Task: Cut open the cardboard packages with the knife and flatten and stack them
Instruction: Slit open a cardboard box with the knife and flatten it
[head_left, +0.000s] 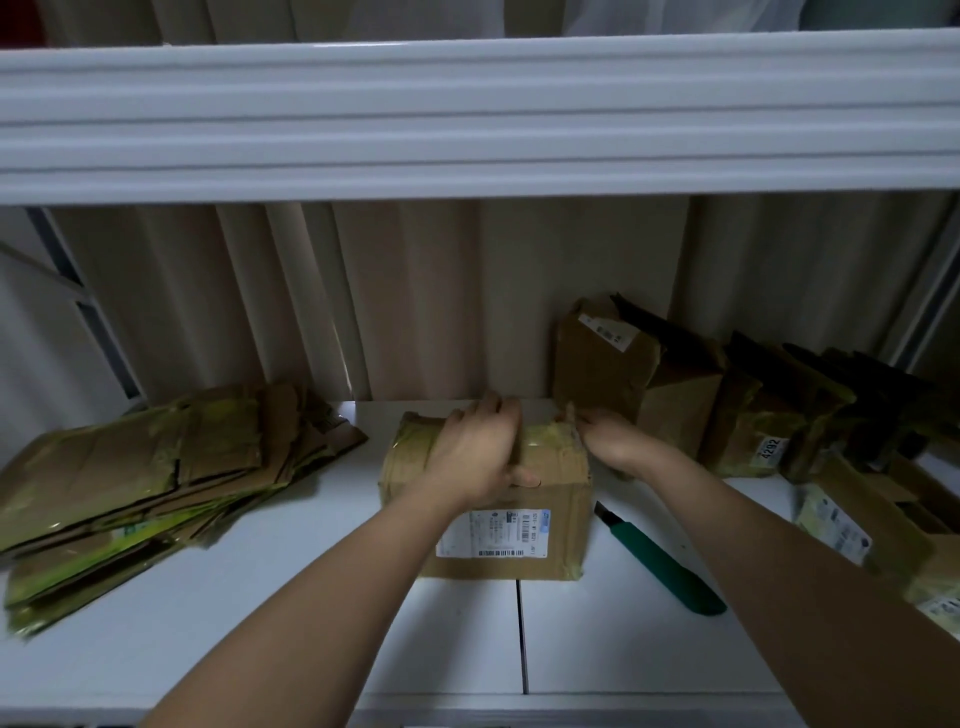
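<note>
On a white shelf (260, 623) of a metal rack, beneath the pale ribbed edge of the upper shelf (467, 114), a taped cardboard package (550, 499) stands at the middle, its white shipping label (493, 532) facing the camera. The shelf board shows a thin seam running from under the package toward the front edge. The left hand (478, 457) lies over the package's top, its grip curled round the far upper edge with the thumb pressed on the near face. The right hand (608, 436) reaches the package's right far corner; its fingers touch the torn tape there, but whether its grip clenches the flap cannot be told. A green utility knife (660, 564) lies on the shelf just right of the package, apart from both hands, its blade end pointing away from the person. To the left, a stack of flattened cardboard (130, 493) with greenish tape fans out on the shelf. To the right, several unopened and partly torn packages (727, 405) crowd together against the back, one bearing a numbered sticker. Behind the shelf hangs a beige pleated curtain (415, 301), and grey rack uprights (88, 312) frame both sides in dim light.
</note>
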